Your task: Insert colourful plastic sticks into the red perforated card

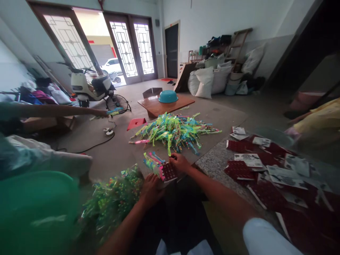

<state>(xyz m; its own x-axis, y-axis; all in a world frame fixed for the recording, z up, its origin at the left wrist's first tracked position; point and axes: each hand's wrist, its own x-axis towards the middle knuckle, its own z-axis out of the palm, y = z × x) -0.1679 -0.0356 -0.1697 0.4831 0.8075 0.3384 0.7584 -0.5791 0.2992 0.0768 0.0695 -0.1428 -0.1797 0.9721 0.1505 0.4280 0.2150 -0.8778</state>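
Observation:
My left hand (152, 187) grips a small dark red card (168, 172) with a few bright pink, green and blue toy sticks (152, 162) lying across it. My right hand (180, 162) pinches the card's far edge, fingers closed on it. Just beyond lies a big heap of the same colourful toy sticks (174, 131) on the table (212, 117). A clear bag of small coloured pieces (114, 198) sits to the left of my left hand.
Several dark red cards and printed sheets (268, 166) are spread at the right. Another person's arm (55, 110) reaches in from the left holding some sticks. A green tub (34, 209) is at lower left. A blue bowl (168, 96) rests on a low wooden table; a scooter (89, 86) stands by the door.

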